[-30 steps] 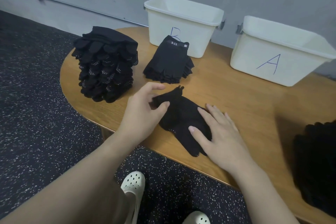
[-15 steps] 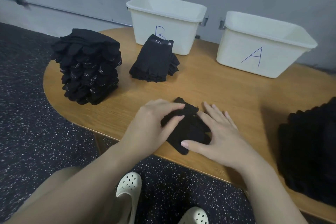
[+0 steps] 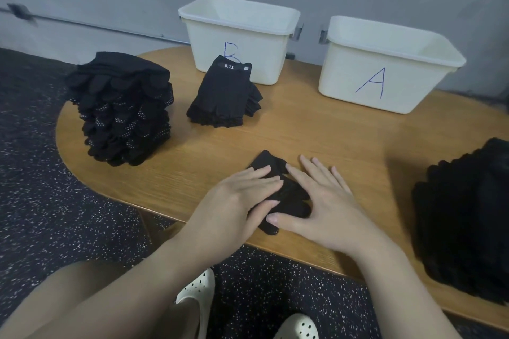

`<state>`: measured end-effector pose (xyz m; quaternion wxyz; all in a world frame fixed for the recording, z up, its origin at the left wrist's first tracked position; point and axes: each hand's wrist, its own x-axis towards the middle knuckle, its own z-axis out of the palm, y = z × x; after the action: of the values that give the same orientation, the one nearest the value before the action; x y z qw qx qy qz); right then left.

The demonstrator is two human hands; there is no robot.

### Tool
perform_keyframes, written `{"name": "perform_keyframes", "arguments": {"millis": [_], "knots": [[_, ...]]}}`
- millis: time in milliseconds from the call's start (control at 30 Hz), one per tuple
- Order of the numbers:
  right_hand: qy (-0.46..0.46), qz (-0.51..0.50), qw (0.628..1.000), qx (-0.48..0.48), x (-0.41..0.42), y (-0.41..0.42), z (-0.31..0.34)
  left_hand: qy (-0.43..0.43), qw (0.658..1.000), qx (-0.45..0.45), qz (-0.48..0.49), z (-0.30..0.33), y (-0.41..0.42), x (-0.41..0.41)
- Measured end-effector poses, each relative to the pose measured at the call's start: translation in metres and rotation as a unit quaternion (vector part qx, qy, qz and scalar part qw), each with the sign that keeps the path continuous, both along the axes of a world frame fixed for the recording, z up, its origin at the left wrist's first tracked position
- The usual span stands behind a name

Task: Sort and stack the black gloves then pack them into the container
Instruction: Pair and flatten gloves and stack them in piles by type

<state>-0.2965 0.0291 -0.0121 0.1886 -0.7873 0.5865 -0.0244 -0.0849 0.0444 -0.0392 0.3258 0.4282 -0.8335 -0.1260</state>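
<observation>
A folded black glove (image 3: 289, 195) lies near the table's front edge. My left hand (image 3: 237, 201) lies flat on its left half with straight fingers. My right hand (image 3: 322, 201) presses flat on its right side, thumb along the near edge. A tall stack of dotted black gloves (image 3: 124, 110) stands at the left end. A low stack of black gloves labelled 5.11 (image 3: 224, 93) lies in front of the white bin marked B (image 3: 214, 47). The white bin marked A (image 3: 385, 82) stands at the back right. A heap of black gloves (image 3: 468, 217) sits at the right edge.
The wooden table (image 3: 316, 129) has a rounded left end and bare wood between the stacks and my hands. Below the front edge are speckled dark floor and my two white perforated shoes (image 3: 197, 297). A grey wall runs behind the bins.
My left hand folded the glove's upper part over and now lies flat on it. My right hand stayed pressing the glove. The view shifted, so the bins appear further right.
</observation>
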Motion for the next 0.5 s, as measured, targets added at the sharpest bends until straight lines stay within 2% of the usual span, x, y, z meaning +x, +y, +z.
{"name": "perform_keyframes", "arguments": {"millis": [367,500], "knots": [[-0.003,0.007,1.0,-0.012,-0.0012,0.0007,-0.0016,-0.061,0.997,0.031,-0.031,0.008,0.0004,-0.0003],[-0.012,0.012,1.0,-0.009,-0.0037,-0.0001,-0.0017,-0.108,0.992,0.043,-0.057,0.0081,-0.0014,0.0047]]}}
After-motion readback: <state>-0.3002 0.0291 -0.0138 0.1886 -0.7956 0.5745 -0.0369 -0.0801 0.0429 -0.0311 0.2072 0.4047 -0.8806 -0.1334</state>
